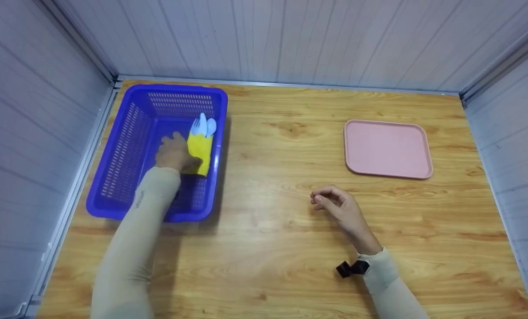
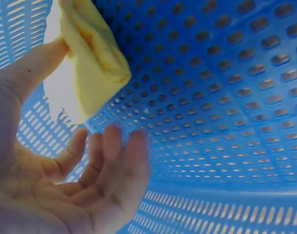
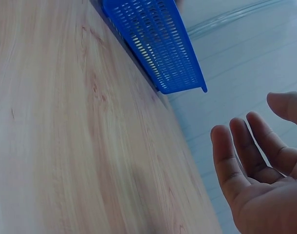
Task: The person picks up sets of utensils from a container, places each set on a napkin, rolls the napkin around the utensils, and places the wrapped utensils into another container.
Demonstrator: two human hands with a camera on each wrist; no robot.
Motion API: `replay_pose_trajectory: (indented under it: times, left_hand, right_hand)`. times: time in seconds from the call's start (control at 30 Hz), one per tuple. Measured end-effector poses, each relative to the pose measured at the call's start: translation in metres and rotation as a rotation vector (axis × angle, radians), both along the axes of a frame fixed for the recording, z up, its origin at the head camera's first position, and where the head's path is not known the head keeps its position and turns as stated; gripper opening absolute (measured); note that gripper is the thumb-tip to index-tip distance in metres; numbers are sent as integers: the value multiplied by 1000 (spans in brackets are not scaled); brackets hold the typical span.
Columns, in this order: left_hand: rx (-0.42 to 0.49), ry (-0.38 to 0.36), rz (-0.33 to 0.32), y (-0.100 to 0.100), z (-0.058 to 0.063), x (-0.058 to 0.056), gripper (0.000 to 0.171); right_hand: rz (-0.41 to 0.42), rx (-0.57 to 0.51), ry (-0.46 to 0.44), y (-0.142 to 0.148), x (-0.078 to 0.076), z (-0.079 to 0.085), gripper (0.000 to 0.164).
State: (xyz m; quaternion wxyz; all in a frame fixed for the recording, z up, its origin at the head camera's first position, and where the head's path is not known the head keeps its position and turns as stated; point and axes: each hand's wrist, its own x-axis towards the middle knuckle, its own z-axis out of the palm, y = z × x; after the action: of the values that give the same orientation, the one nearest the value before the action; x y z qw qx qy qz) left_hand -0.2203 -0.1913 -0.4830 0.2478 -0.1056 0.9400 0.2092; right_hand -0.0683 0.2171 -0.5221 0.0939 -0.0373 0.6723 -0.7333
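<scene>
My left hand (image 1: 172, 152) reaches into the blue basket (image 1: 223, 106), beside a yellow cloth bundle (image 1: 200, 146). A light-blue fork (image 1: 196, 127), knife (image 1: 203, 123) and spoon (image 1: 211, 126) stick out of the bundle's far end. In the left wrist view, the thumb touches the yellow cloth (image 2: 97, 63), while the other fingers are spread away from it, loosely bent. Over the wooden table, my right hand (image 1: 343, 212) hovers with loosely curled fingers and holds nothing; the right wrist view shows the same hand (image 3: 265, 180) palm up.
A pink tray (image 1: 388, 149) lies on the right of the wooden table (image 1: 268, 248), beyond my right hand. The basket stands at the left, with high perforated walls. Pale panels (image 1: 264, 40) enclose the table at the back and both sides.
</scene>
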Motion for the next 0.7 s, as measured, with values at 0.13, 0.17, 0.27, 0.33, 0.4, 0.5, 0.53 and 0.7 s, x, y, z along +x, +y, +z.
replay_pose_trajectory:
  times: [0.13,0.17,0.27,0.33,0.4,0.5,0.53,0.7]
  left_hand:
    - [32,-33,-24,-3,0,-1,88]
    - [52,-54,-19,-4,0,-1,88]
    - [104,-104,1,-6,0,-2,89]
    - [129,-116,12,-7,-1,-2,88]
    - [144,-115,10,-8,-2,-1,88]
    - [157,-103,11,-9,-2,1,86]
    - [160,-101,15,-10,-3,1,86]
    - [150,-89,21,-9,-1,3,90]
  right_hand:
    - [6,21,2,0,0,0,25]
    - [5,23,1,0,1,0,25]
    - [2,23,-8,-1,1,-1,24]
    - [3,18,-13,-1,1,-2,24]
    - [6,14,-15,-2,1,-2,24]
    - [10,8,-19,-1,1,-2,25]
    - [9,10,-18,-1,1,-2,25]
    - [0,23,-10,1,0,-1,23]
